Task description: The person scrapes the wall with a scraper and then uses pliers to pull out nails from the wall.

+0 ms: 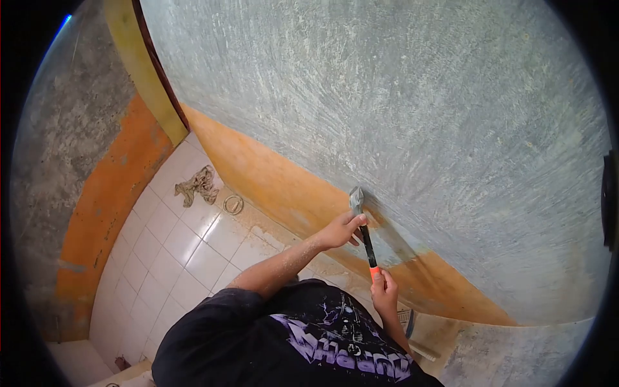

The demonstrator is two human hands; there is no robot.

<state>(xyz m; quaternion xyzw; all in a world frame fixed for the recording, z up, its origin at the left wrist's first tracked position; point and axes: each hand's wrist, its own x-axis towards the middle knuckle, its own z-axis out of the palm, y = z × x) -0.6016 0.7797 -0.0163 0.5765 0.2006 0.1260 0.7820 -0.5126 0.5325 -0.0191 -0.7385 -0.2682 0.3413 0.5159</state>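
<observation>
A long-handled scraper [368, 248] with a grey metal head, a black shaft and an orange grip slants up against the wall. My left hand [342, 231] is closed around the shaft just below the head, thumb along it. Lower down, my right hand [385, 291] wraps the orange grip. The scraper's head overlaps the border between the grey scraped wall [412, 109] and the orange painted band [277, 177]. Right of the head, a grey patch breaks the orange band. Pale dust specks my left forearm.
On the white tiled floor [164, 238] to the left lie a crumpled cloth [198, 186] and a ring-shaped roll [233, 204]. Dust and debris [264, 238] line the wall's foot. A yellow door frame [145, 71] stands at upper left. Another orange-banded wall [103, 193] rises at far left.
</observation>
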